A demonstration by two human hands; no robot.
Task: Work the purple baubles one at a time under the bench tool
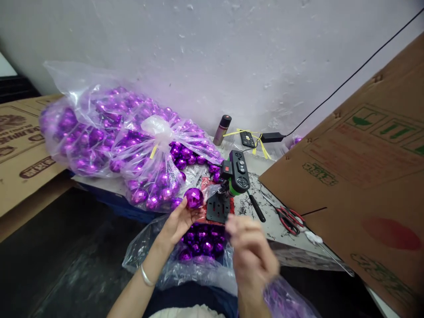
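Note:
My left hand (180, 222) holds a shiny purple faceted ball (194, 198) between thumb and fingers, just left of a small black-and-green bench machine (239, 171). The machine stands over a slotted black base plate (215, 213) on a red mat. My right hand (250, 249) is raised in front of the plate, its fingers curled in and smeared by motion. Whatever those fingers may hold is too blurred to make out. Below and between my hands, an open clear plastic bag (145, 247) contains many purple balls (207, 246).
A big tied plastic bag (159, 132) of purple balls fills the table's left. Behind the machine stand a dark cylinder (221, 129) and a power adapter (273, 137). Red-handled scissors (289, 220) and a black-handled tool (256, 207) lie beside a large carton (357, 176) at right.

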